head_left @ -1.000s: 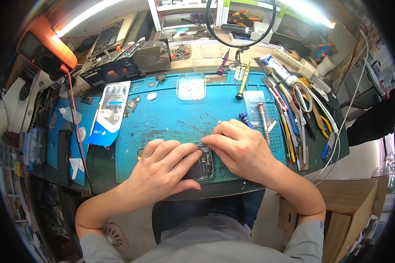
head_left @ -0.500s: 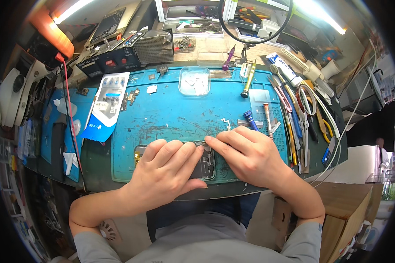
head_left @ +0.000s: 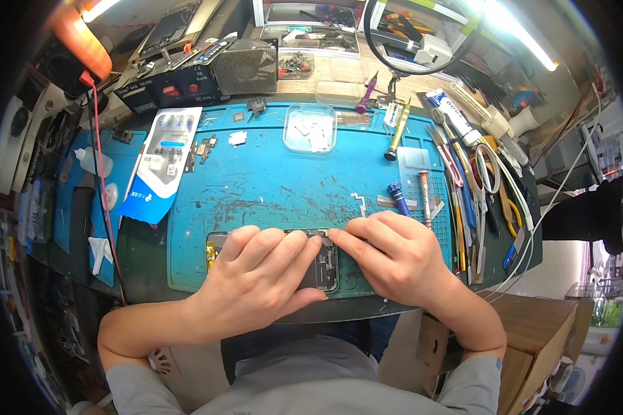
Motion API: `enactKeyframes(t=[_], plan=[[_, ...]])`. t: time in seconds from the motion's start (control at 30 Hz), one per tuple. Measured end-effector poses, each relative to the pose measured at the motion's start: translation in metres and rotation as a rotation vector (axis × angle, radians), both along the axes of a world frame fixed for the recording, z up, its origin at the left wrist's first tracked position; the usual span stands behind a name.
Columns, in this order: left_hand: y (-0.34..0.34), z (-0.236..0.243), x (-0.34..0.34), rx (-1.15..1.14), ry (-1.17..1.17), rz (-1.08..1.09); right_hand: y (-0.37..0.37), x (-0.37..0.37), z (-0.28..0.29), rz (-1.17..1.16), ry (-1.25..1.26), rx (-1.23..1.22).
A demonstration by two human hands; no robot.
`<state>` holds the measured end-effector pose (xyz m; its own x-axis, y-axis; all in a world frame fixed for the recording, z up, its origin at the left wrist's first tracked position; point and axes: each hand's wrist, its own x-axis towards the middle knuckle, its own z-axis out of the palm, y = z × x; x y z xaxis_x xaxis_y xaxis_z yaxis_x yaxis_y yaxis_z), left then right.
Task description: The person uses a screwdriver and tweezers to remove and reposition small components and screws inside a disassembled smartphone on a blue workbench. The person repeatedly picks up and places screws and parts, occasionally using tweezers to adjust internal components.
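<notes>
An opened phone lies on the blue work mat, its inner parts exposed. My left hand covers its middle, fingers bent and pressed together on it, thumb by the lower edge. My right hand is at the phone's upper right corner, index fingertip touching there beside my left fingertips; anything between its fingers is too small or hidden to make out. A thin white piece and a blue screwdriver lie just beyond my right hand.
Tools crowd the right side. A clear container with small white pieces, a yellow-green screwdriver and a blue-white blister pack lie farther back. A black boxy device stands behind, under a black ring; leads hang at left.
The camera's view has shifted slightly. My right hand's fingers have lowered a little at the phone's corner, exposing the thin white piece behind them; my left hand still presses on the phone.
</notes>
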<state>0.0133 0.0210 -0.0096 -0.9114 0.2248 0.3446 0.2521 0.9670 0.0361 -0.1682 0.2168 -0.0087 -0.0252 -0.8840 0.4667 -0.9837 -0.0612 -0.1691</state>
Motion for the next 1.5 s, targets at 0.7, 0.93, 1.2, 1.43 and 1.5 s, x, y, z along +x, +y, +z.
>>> enactKeyframes(t=[0.7, 0.93, 1.2, 1.43, 1.5], plan=[[0.002, 0.002, 0.0, 0.007, -0.018, 0.003, 0.0, 0.002, -0.001, 0.01, -0.022, -0.006], [0.003, 0.002, 0.001, -0.035, 0.009, 0.0, 0.001, -0.003, -0.002, -0.076, -0.094, -0.088], [0.004, -0.002, 0.006, -0.159, 0.166, -0.005, 0.012, -0.017, 0.04, -0.31, -0.026, -0.16], [-0.022, 0.02, 0.005, 0.313, 0.108, 0.044, 0.026, -0.01, 0.047, -0.372, -0.051, -0.162], [-0.045, 0.021, 0.005, 0.371, 0.127, 0.087, 0.034, -0.008, 0.047, -0.388, -0.033, -0.161]])
